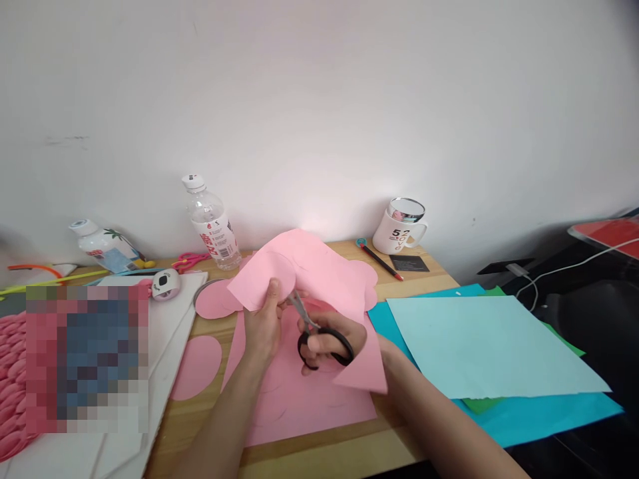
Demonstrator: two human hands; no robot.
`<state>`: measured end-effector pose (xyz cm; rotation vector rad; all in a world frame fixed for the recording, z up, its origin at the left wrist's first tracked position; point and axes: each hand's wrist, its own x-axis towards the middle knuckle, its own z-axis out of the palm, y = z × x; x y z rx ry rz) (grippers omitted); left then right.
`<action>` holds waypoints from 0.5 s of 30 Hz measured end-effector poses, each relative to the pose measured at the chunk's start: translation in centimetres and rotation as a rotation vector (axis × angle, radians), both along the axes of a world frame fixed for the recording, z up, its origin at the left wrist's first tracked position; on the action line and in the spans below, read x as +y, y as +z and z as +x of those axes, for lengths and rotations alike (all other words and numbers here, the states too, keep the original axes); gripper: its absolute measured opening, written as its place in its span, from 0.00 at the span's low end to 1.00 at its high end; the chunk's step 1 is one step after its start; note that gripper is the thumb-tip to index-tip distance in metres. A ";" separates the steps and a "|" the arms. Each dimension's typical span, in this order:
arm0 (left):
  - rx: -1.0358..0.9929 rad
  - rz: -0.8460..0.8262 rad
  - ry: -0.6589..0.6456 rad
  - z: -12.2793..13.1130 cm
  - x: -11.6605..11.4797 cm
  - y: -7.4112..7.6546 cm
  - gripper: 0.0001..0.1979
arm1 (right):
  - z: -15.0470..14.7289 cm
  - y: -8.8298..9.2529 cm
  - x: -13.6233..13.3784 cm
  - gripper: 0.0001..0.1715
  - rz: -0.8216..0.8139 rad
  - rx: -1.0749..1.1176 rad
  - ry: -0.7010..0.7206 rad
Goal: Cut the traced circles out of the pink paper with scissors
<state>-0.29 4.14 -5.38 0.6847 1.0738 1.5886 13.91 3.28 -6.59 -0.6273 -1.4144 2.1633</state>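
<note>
My left hand (264,322) is closed on a large pink paper sheet (309,259), its thumb pressed on the near face. The sheet is curved and lifted above the table. In my right hand (332,339) are black-handled scissors (304,311), with fingers through the loops. Their blades point up and left and meet the paper's edge beside my left fingers. Another pink sheet (299,426) lies flat beneath both hands. A pink rounded cut-out (197,366) rests to its left, and more rounded pink pieces (214,299) are further back.
Behind stand a clear bottle (212,226) and a white mug (399,229). A black pencil (382,261) lies by the mug. Light blue paper (494,346) is stacked at the right. White boards (170,372), a small white device (166,285) and pink scissors (190,261) are at the left.
</note>
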 end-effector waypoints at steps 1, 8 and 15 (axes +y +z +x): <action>0.011 -0.017 0.001 -0.1 0.0 0.0 0.21 | 0.3 0.3 -0.1 0.26 -0.002 0.036 0.102; -0.005 -0.042 0.029 -0.4 -0.1 0.1 0.21 | 3.6 1.8 1.2 0.28 0.146 0.599 0.874; -0.017 0.050 0.028 -0.2 -0.1 0.4 0.24 | 2.7 0.9 1.3 0.24 0.125 0.037 -0.113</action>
